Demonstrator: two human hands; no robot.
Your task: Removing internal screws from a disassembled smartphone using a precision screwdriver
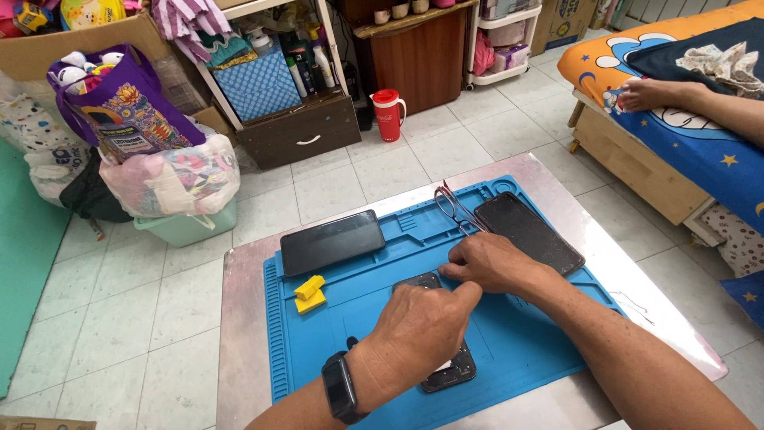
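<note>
The left hand (422, 326) is pressing down on a dark opened phone (446, 373) lying on the blue mat (525, 342), fingers together. The right hand (493, 263) is pinching its far end, just before the eyeglasses (452, 205). It looks thin, stiff and fragile; best gripped by the edges.

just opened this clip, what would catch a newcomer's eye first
The bright blue repair mat on the small metal table stands out, with both hands, left and right, pressed on a dark opened phone at its middle. Two black phones, one at the mat's left and one at its right, flank spectacles.
</note>
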